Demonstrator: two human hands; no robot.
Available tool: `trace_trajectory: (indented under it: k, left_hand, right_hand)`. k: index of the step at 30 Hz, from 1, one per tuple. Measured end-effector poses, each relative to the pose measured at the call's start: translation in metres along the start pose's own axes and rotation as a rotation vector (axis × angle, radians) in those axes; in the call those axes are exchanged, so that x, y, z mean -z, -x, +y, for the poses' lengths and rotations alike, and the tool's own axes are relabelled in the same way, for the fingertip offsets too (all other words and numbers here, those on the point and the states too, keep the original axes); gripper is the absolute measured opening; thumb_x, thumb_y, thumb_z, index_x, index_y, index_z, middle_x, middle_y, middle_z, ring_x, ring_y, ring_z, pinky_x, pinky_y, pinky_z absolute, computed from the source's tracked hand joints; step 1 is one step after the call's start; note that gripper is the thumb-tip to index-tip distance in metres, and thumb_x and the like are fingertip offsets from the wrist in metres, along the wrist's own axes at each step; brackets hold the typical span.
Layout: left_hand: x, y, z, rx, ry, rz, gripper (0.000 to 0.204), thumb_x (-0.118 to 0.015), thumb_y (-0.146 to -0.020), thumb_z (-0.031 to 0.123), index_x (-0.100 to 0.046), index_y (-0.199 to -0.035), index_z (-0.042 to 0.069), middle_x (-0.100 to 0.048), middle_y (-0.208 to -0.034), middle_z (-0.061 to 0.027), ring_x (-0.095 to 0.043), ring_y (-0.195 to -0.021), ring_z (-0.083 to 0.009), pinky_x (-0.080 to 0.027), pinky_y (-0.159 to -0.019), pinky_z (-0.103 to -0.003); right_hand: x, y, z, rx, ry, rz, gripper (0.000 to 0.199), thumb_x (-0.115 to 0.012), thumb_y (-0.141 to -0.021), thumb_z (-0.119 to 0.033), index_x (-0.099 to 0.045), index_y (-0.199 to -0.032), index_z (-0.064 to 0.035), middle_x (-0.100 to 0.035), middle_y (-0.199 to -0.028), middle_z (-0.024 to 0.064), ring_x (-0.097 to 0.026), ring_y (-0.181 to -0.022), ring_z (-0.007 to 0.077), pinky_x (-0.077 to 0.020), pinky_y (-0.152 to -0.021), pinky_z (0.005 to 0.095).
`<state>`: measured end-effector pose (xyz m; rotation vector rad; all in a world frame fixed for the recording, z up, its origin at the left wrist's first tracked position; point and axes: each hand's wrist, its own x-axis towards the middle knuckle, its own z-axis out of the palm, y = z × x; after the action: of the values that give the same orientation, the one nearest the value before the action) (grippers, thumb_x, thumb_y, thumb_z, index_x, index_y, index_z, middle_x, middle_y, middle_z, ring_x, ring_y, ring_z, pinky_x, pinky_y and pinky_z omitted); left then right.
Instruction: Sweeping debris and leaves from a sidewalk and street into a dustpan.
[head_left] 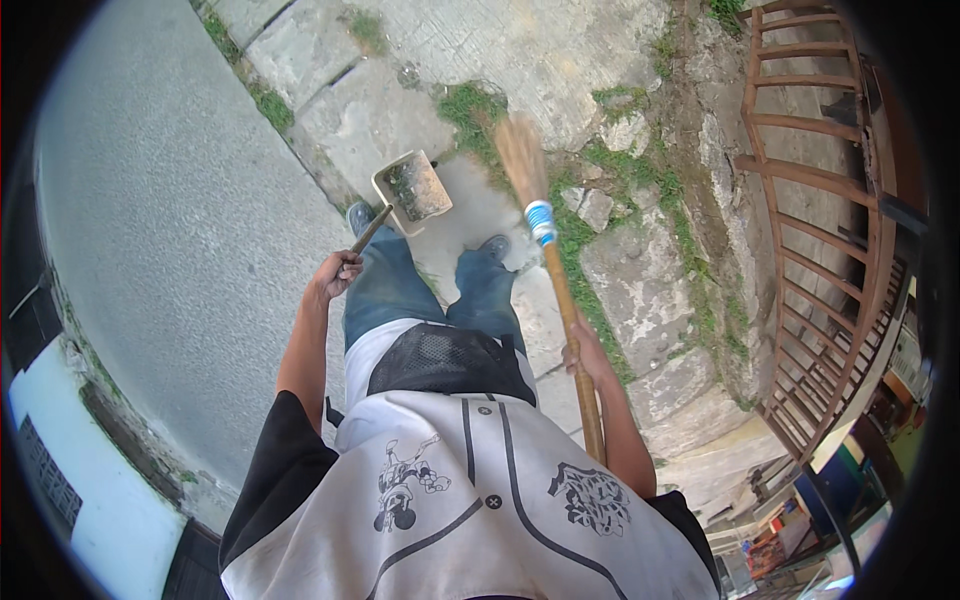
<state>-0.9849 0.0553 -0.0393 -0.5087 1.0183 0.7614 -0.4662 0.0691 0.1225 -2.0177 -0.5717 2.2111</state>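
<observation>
My left hand (337, 273) is closed round the stick handle of a dustpan (432, 190). The pan is a pale, box-like scoop, dirty inside, with some dark and green debris in it. It hangs or rests just ahead of my shoes; which of the two I cannot tell. My right hand (588, 352) grips the wooden shaft of a broom (562, 290), held on my right side. Its straw bristles (522, 160) point away from me, slightly blurred, beside a grassy strip. A blue and white band wraps the bristles' neck. The shaft's lower end passes along my right forearm.
To the left runs a grey paved road (190, 250). Cracked concrete slabs (630, 270) with grass tufts (470, 108) and loose stones (592, 207) lie ahead and right. A brown slatted fence (815, 190) stands at the far right. A white wall (100, 450) is at lower left.
</observation>
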Motion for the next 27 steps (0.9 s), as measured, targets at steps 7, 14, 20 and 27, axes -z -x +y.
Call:
trace_trajectory:
  k: [7, 14, 20, 27]
  left_hand:
    - [-0.009, 0.0, 0.175, 0.068, -0.076, -0.059, 0.012, -0.036, -0.09, 0.004, -0.038, -0.078, 0.0, -0.037, -0.061, -0.0008, -0.034, -0.047, -0.005, -0.03, -0.035, -0.016]
    - [0.021, 0.011, 0.326, 0.073, -0.146, -0.057, 0.01, -0.036, -0.09, 0.002, -0.039, -0.081, -0.002, -0.037, -0.064, -0.0012, -0.034, -0.047, -0.0044, -0.028, -0.033, -0.016]
    - [0.068, 0.057, 0.379, 0.046, -0.166, -0.048, 0.008, -0.04, -0.091, 0.002, -0.041, -0.087, -0.004, -0.039, -0.068, -0.0014, -0.035, -0.048, -0.0027, -0.027, -0.032, -0.014]
    - [0.104, 0.089, 0.414, 0.034, -0.13, -0.007, 0.003, -0.041, -0.088, 0.001, -0.04, -0.086, -0.001, -0.04, -0.071, -0.0027, -0.034, -0.051, -0.0044, -0.027, -0.032, -0.016]
  right_hand:
    - [-0.117, -0.082, -0.089, 0.143, -0.088, 0.161, 0.054, -0.038, -0.098, -0.025, -0.021, -0.149, -0.0233, -0.041, -0.059, -0.0008, -0.045, -0.047, 0.01, -0.0424, -0.04, 0.0261]
    - [-0.304, -0.181, -0.242, 0.316, 0.451, 0.287, 0.056, -0.043, -0.091, -0.023, -0.03, -0.146, -0.0226, -0.06, -0.069, 0.0151, -0.059, -0.049, 0.0231, -0.0491, -0.05, 0.0369]
    - [-0.464, -0.346, -0.422, 0.565, 0.985, 0.235, 0.059, -0.049, -0.085, -0.022, -0.036, -0.143, -0.0228, -0.063, -0.107, 0.0227, -0.064, -0.095, 0.0345, -0.0493, -0.083, 0.0436]
    - [-0.478, -0.442, -0.454, 0.329, 1.306, 0.277, 0.062, -0.047, -0.084, -0.019, -0.032, -0.144, -0.0254, -0.061, -0.114, 0.0239, -0.059, -0.106, 0.0369, -0.047, -0.09, 0.0453]
